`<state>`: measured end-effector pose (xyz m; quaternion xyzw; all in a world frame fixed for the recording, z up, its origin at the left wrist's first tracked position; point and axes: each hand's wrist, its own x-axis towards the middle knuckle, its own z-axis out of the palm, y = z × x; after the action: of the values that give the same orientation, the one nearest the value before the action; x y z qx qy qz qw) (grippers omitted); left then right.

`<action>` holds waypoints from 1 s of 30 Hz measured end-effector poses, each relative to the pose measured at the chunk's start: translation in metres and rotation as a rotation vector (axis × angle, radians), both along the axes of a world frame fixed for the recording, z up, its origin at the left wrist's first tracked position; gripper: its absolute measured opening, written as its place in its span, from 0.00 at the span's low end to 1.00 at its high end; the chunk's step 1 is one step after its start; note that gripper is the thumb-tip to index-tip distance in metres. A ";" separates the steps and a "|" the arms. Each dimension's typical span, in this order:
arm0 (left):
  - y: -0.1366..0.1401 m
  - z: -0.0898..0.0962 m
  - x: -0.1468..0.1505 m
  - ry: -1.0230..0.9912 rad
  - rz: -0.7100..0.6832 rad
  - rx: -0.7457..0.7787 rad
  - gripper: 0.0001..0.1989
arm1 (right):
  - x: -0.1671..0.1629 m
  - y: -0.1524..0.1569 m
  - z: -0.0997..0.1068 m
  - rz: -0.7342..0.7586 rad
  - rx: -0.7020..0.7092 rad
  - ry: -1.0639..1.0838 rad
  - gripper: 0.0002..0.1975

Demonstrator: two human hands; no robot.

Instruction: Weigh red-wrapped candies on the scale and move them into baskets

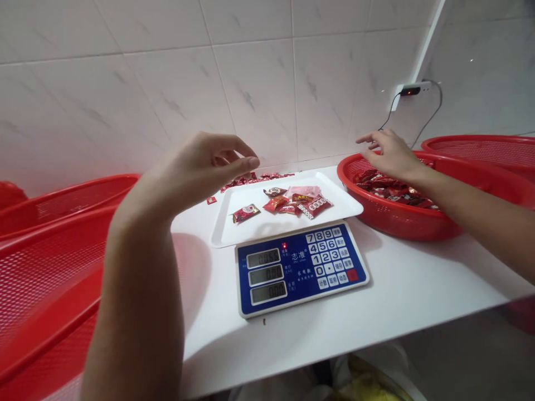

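Observation:
My left hand [221, 159] is raised over the left back part of a white tray [225, 236]. Its fingers are loosely bent, with a gap between thumb and fingers, and nothing shows in it. Several wrapped candies lie on the tray, among them a red-and-gold one [246, 213] at the left, a brown one [275, 192] and a dark red one with white dots [315, 206]. The tray rests on a blue digital scale [301, 267] with lit red light. My right hand [388, 153], fingers spread and holding nothing visible, hovers above a red basket [376, 214] of wrapped candies [397, 192].
Small red packets [271, 176] are scattered behind the tray, by the tiled wall [259, 100]. Large red mesh baskets [54, 278] crowd the left side. Another red basket [493, 146] stands at the far right. A power strip [412, 91] with cables hangs on the wall.

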<state>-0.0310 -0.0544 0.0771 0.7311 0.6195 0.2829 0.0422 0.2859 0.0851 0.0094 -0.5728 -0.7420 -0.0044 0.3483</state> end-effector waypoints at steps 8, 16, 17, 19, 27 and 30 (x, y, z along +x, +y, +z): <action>0.011 -0.004 0.006 -0.058 -0.057 0.012 0.17 | -0.015 -0.017 0.009 0.086 0.032 0.003 0.14; 0.045 -0.072 -0.002 0.123 -0.054 -0.323 0.62 | -0.049 -0.010 0.018 0.624 -0.584 -0.370 0.50; 0.048 -0.079 0.000 0.123 -0.050 -0.344 0.64 | -0.056 -0.007 0.018 0.633 -0.581 -0.378 0.47; 0.055 -0.088 0.009 0.110 -0.070 -0.347 0.65 | -0.071 -0.004 0.016 0.674 -0.584 -0.366 0.39; 0.081 -0.088 0.051 0.065 -0.237 -0.282 0.48 | -0.109 -0.012 -0.002 0.565 -0.506 -0.207 0.23; 0.077 -0.091 0.056 0.130 -0.132 -0.255 0.46 | -0.093 -0.013 -0.001 0.700 -0.563 -0.160 0.31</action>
<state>0.0246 0.0230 -0.0140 0.7756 0.6024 0.1507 0.1131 0.1933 0.0723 0.0086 -0.3577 -0.8878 0.2715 0.1012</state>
